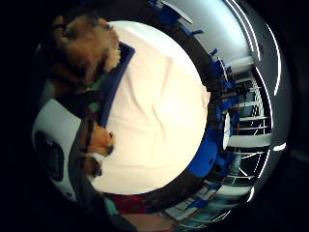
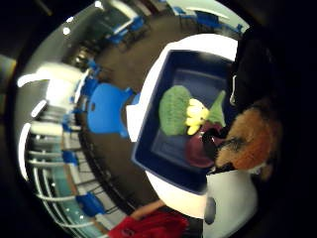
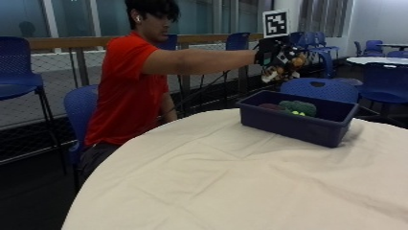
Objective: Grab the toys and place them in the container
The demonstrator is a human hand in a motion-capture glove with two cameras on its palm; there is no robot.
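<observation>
Above the blue bin's far rim, the gloved right hand fingers grip a brown plush toy; a green plush lies inside.

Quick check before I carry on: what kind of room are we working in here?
Probably a cafeteria or common seating area. A round table under a cream cloth, many matching blue chairs around other tables, and a railing with glass panels behind the person all point that way.
</observation>
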